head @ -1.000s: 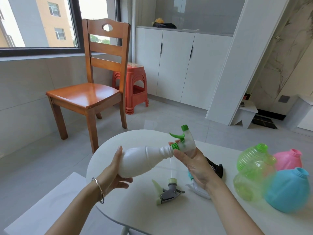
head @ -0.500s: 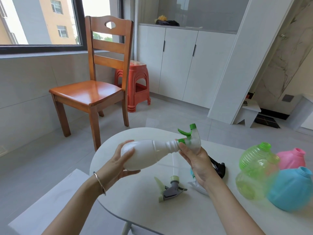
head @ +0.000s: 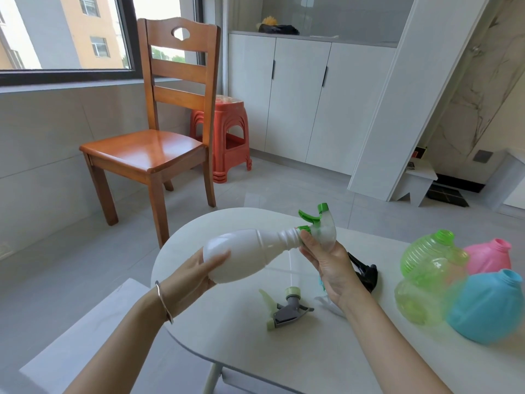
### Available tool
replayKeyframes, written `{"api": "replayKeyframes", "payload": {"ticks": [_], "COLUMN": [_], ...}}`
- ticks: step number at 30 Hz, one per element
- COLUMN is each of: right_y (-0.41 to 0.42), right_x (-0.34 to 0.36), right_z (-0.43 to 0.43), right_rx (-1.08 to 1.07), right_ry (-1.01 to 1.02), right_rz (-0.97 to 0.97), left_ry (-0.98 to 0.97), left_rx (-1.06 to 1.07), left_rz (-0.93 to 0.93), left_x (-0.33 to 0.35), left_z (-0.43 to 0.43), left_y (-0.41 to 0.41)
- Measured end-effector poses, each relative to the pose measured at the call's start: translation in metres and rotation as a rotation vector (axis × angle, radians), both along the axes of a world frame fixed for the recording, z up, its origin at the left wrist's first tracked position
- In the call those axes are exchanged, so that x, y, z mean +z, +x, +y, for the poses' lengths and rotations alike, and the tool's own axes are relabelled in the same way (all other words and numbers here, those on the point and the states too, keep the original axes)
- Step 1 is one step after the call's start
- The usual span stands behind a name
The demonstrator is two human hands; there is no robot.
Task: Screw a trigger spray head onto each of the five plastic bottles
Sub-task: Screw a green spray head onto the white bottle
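Note:
My left hand (head: 196,273) grips the base of a white plastic bottle (head: 247,254), held on its side above the white table (head: 255,351). At the bottle's neck sits a white and green trigger spray head (head: 319,226), with my right hand (head: 329,263) closed around its collar. A grey and pale-green spray head (head: 285,308) lies loose on the table below. A black spray head (head: 365,270) and a white one (head: 326,301) lie partly hidden behind my right hand. At the right lie two green bottles (head: 429,258), a pink bottle (head: 490,255) and a blue bottle (head: 487,308), all uncapped.
A wooden chair (head: 159,143) stands beyond the table's left end, with an orange plastic stool (head: 227,137) behind it. White cabinets (head: 306,100) line the back wall. A low white bench (head: 85,336) sits below the table at the left.
The bottle's base has risen a little in my left hand and my left fingers have shifted on it. My right hand has stayed at the collar of the spray head.

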State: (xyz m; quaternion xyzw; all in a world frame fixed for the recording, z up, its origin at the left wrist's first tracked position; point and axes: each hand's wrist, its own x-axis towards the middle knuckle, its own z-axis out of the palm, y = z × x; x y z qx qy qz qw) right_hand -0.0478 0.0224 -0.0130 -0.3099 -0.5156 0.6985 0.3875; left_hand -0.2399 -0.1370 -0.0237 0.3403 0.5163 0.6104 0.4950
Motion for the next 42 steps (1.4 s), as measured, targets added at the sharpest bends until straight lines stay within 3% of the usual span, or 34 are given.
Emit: {"api": "replayKeyframes", "payload": {"ticks": [2,4,8,12,17,21,23,26,30,33,35,37,40,42], "right_y": [-0.002,-0.001,0.000,-0.001,0.002,-0.002,-0.002,0.000,-0.001,-0.002,-0.001,0.000,-0.002,-0.002], "right_x": [0.000,0.001,0.000,0.001,0.002,0.002,0.002,0.002,0.001,0.001,0.001,0.002,0.002,0.002], "right_z": [-0.001,-0.001,-0.001,-0.001,0.001,-0.004,-0.004,-0.001,-0.004,-0.005,-0.003,-0.002,-0.005,-0.006], "right_rx": [-0.003,-0.028,-0.019,-0.011,-0.027,-0.008,-0.016,-0.024,0.019,0.013,0.001,0.015,0.068,0.070], "right_ry": [0.012,0.018,-0.001,-0.029,-0.053,-0.032,-0.031,-0.077,-0.067,-0.073,-0.117,-0.140,-0.085,-0.050], "right_rz": [-0.003,-0.021,-0.022,0.016,0.013,0.006,0.003,0.024,0.017,0.005,0.027,0.063,0.063,0.043], "left_ry": [-0.113,-0.142,0.026,-0.078,-0.018,-0.105,-0.142,-0.015,-0.004,-0.059,0.035,0.111,-0.047,-0.157], "left_rx": [0.028,0.051,0.049,-0.004,0.008,0.004,0.009,0.058,0.079,0.098,0.112,0.100,0.072,0.073], "left_rz": [-0.056,0.006,0.093,-0.119,0.054,-0.080,0.003,0.096,-0.123,-0.039,0.009,-0.065,-0.254,-0.229], "left_x": [-0.001,-0.003,-0.006,0.001,-0.006,0.000,-0.003,-0.005,-0.004,-0.003,0.002,0.006,0.004,0.001], "left_z": [0.001,0.003,0.002,0.001,0.002,0.000,0.002,0.002,0.002,0.003,0.001,0.000,0.001,0.001], "left_y": [0.003,0.004,-0.001,0.003,0.000,0.005,0.006,0.002,0.004,0.007,0.005,0.001,0.005,0.011]}}
